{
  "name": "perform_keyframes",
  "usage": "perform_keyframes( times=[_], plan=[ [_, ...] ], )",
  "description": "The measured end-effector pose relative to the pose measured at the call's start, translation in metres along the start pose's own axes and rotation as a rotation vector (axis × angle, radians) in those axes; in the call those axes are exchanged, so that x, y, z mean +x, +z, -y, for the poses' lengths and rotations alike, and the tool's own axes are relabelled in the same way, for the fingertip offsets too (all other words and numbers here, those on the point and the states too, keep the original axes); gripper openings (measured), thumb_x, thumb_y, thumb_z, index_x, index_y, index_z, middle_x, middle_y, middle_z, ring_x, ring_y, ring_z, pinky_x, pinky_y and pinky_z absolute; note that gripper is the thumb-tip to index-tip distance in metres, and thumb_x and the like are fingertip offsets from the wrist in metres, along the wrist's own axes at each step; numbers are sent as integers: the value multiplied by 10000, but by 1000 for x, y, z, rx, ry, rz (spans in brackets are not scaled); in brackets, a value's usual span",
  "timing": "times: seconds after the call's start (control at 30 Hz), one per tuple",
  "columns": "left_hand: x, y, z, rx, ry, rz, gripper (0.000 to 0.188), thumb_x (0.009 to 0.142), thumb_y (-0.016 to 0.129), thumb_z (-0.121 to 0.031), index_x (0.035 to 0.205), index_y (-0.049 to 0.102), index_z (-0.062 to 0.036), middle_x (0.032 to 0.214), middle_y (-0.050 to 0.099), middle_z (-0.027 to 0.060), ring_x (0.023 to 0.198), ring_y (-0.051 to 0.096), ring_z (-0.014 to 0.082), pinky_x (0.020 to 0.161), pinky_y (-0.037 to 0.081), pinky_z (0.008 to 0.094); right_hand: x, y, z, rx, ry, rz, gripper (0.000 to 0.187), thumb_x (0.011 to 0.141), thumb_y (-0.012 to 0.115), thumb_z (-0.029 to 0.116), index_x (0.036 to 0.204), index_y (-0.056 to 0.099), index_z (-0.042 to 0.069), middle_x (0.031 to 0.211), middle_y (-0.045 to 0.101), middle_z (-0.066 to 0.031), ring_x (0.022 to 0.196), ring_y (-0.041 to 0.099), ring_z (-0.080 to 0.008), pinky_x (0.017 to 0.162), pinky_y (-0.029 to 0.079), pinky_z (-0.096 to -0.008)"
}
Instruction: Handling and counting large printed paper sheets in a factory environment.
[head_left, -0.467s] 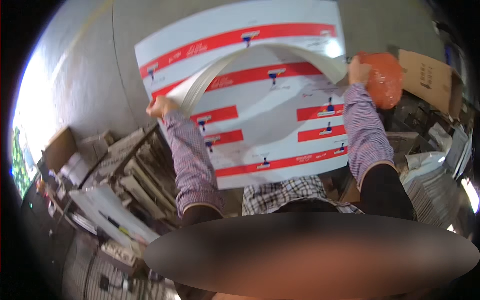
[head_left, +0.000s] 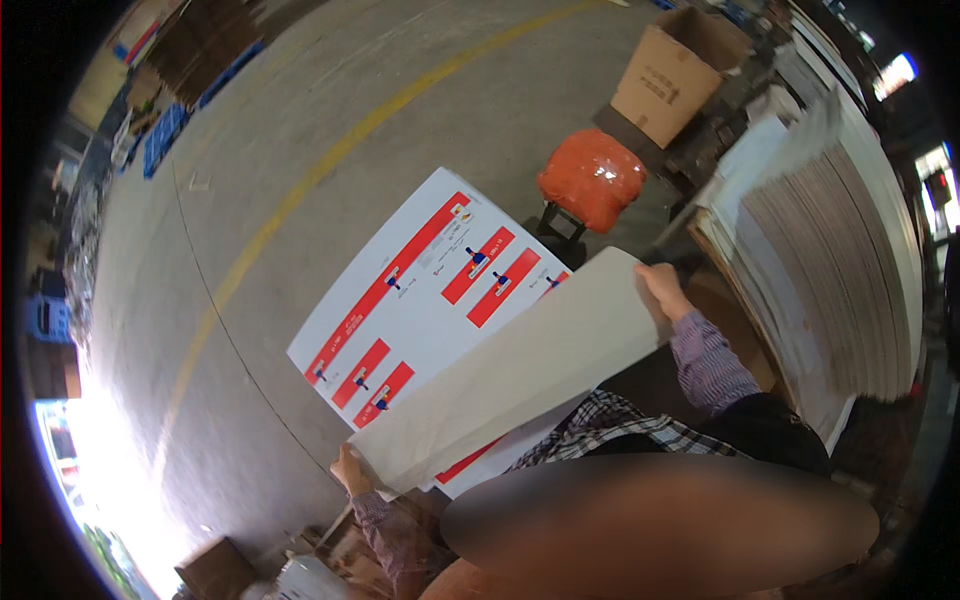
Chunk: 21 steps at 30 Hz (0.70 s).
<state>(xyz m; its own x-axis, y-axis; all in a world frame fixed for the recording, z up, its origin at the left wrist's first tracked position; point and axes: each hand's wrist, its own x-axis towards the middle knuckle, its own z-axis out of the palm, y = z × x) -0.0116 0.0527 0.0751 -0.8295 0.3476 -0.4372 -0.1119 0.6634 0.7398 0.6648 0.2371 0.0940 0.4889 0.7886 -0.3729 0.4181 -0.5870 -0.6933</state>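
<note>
Large white printed sheets (head_left: 420, 270) with red bands and small blue figures spread out in front of me. Their near part is bent over, so a plain greyish-white back (head_left: 500, 370) faces up between my hands. My left hand (head_left: 350, 472) is closed on the lower left corner of this bent part. At its right end, my right hand (head_left: 664, 290) grips the other corner, fingers curled round the edge. How many sheets are held, and what lies under them, I cannot tell.
An orange-covered stool (head_left: 592, 180) stands just beyond the sheets, with an open cardboard box (head_left: 660, 85) farther back. To the right rises a tall stack of cardboard sheets (head_left: 830, 270). A yellow line (head_left: 265, 232) crosses the concrete floor; a brown box (head_left: 217, 570) sits at lower left.
The view has turned toward the right-hand stack. The sheets, raised in an arch with printed faces toward me, are now lower and slanted, their blank back folded up. Both hands keep their hold.
</note>
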Motion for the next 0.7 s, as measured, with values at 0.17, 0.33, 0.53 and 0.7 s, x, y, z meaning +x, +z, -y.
perform_keyframes(
  times=[0.17,0.33,0.53,0.7],
  plan=[
    [-62,28,-133,-76,219,282,245,789,620,-158,659,586,47,631,539,33,574,504,141,519,422,315,-132,-133,-39,324,189,-155,374,843,641,272,664,610,-55,642,580,-52,636,544,-173,614,426,-391],
    [-130,94,-202,232,489,619,193,820,605,-148,764,625,36,730,596,52,653,543,143,583,446,303,-287,-208,-128,429,295,-470,352,858,630,231,622,563,-21,619,493,3,593,429,-103,532,352,-322],
    [-275,203,-305,50,501,1243,256,879,550,-192,949,644,36,889,637,68,789,591,143,692,478,276,-420,-328,-141,351,135,-792,321,897,591,279,686,568,38,672,444,47,639,368,-79,578,355,-279],
    [-445,253,-404,-398,933,1452,260,947,482,-237,969,621,-19,836,634,14,749,588,89,682,484,251,-501,-439,-58,154,-37,-1188,417,933,517,384,1106,589,12,994,586,-59,918,526,-161,798,412,-295]
  ],
)
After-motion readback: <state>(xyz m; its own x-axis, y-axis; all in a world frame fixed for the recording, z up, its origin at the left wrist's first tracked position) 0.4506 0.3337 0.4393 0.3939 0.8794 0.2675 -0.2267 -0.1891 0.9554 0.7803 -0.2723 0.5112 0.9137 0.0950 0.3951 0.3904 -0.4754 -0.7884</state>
